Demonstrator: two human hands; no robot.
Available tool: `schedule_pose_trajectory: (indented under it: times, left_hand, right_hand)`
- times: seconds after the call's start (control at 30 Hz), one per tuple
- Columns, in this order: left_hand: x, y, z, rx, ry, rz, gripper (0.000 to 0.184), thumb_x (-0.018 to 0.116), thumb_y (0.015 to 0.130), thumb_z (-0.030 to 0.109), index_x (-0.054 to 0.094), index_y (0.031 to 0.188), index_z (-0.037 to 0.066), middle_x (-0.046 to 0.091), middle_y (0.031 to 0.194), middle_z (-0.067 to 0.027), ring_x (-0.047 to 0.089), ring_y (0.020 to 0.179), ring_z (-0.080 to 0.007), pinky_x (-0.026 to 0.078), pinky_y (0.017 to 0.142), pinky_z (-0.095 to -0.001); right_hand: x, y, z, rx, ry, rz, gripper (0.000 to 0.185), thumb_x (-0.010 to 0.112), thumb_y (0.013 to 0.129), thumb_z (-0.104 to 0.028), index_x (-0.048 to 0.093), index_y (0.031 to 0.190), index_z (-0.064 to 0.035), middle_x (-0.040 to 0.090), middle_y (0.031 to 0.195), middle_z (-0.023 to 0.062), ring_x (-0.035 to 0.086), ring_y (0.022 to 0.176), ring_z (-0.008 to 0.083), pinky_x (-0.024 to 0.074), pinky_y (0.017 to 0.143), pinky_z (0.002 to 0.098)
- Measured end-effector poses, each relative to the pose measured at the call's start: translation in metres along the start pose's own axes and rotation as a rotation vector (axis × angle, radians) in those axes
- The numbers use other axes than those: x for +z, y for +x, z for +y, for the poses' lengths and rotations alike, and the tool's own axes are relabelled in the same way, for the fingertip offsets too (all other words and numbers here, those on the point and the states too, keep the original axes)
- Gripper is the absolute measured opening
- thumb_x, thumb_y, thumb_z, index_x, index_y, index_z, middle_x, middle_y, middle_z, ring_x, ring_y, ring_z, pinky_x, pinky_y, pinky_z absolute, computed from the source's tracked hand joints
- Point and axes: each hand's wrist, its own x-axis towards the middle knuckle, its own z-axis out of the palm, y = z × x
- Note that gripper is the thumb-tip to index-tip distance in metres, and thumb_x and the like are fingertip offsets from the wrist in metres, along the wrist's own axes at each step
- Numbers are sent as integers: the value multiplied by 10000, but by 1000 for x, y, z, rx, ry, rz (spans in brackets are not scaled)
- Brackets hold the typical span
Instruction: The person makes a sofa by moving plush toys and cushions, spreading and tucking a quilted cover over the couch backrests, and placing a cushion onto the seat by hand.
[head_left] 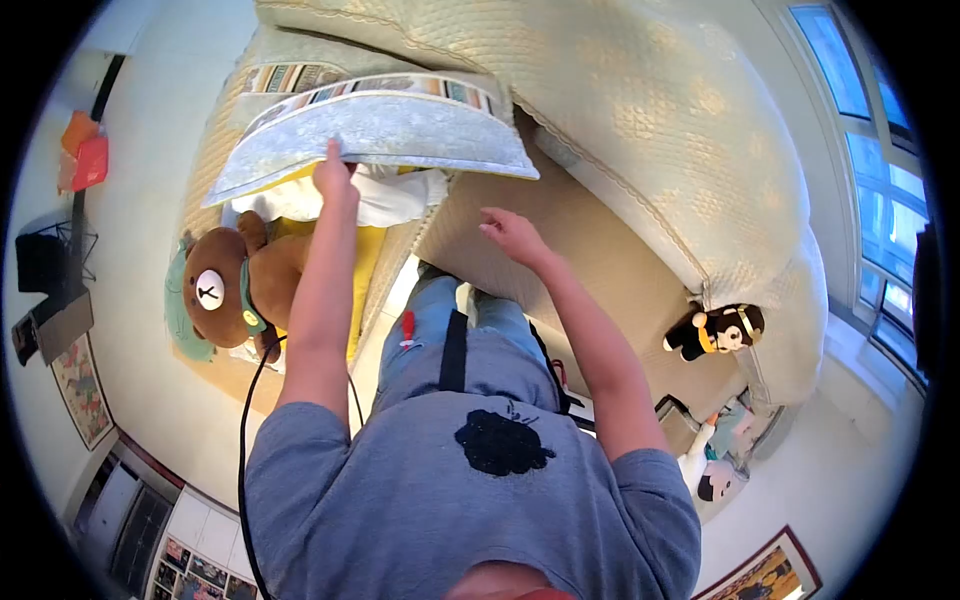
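Observation:
My left hand [334,172] grips the near edge of a light blue cushion [390,125] with a striped band, tilted up off the sofa seat. Under the raised cushion, white cloth [390,198] and a yellow surface [368,250] show. Left of my left forearm lies a large brown bear plush [222,285] with a green hat. My right hand [512,235] hangs over the beige seat [600,290], fingers curled; whatever is in them, if anything, is too small to make out.
A quilted cover [660,130] drapes over the sofa back. A small dark monkey plush [715,330] lies at the right, with more plush toys [722,450] below it. A black cable [244,450] runs beside my left arm. Windows [880,190] are at the far right.

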Motion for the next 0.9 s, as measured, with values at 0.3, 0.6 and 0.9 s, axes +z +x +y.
schedule_pose_trajectory:
  times: [0.3,0.6,0.9]
  left_hand:
    - [-39,-87,21,137,329,-59,284,621,775,249,483,661,29,501,665,-35,430,560,-106,357,515,-248]
    - [-37,-174,-17,149,485,-211,247,613,782,186,589,855,-49,589,818,-58,506,719,-94,388,671,-216]
    - [43,-264,-43,-16,268,-541,208,602,767,103,595,936,-19,607,914,-56,549,839,-120,401,775,-242]
  right_hand:
    - [-50,-33,114,222,0,246,436,553,756,-297,521,1099,-30,579,983,178,562,910,291,435,789,346]
    - [-118,-34,222,440,324,426,443,519,809,-270,477,1151,8,541,1112,147,518,1023,235,393,864,311]
    - [-140,-22,197,217,352,145,516,477,836,-390,465,1168,5,505,1162,146,455,1099,219,328,931,302]
